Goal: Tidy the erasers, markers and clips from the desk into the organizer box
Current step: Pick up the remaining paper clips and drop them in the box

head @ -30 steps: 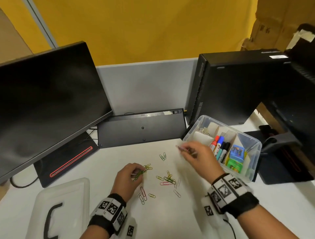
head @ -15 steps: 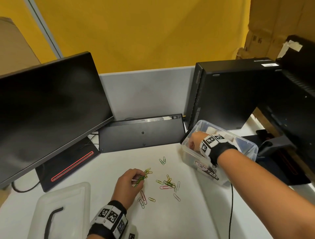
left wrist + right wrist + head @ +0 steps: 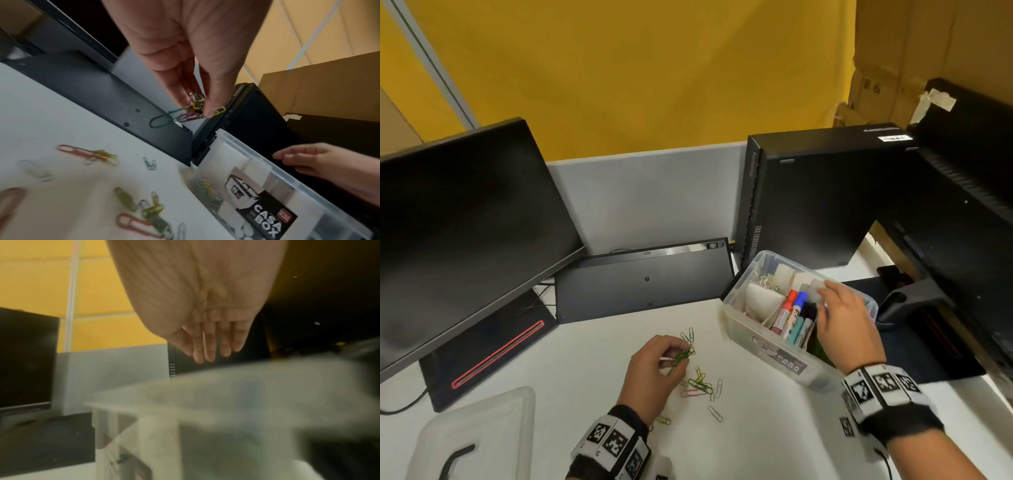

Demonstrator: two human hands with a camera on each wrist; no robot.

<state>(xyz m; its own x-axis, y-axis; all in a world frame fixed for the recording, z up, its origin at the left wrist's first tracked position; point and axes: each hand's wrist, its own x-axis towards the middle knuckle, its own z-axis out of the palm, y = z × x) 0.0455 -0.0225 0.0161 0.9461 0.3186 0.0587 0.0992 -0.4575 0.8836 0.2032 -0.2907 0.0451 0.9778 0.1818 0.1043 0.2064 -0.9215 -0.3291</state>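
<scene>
The clear organizer box stands on the white desk right of centre, with markers upright in a middle compartment and binder clips at its far left. Several coloured paper clips lie loose on the desk in front of it. My left hand hovers just above them and pinches a small bunch of paper clips between thumb and fingers. My right hand is over the box's right half, fingers straight and empty. In the left wrist view the box sits at lower right.
A dark monitor stands at the left, a black keyboard leans on the partition behind the clips, and a PC tower rises behind the box. The box's lid lies at front left. Another monitor stand sits right of the box.
My right hand carried a clip to the box, reached into its far-left compartment, and is now drawn back over the right half, empty. The left hand kept its bunch and barely moved.
</scene>
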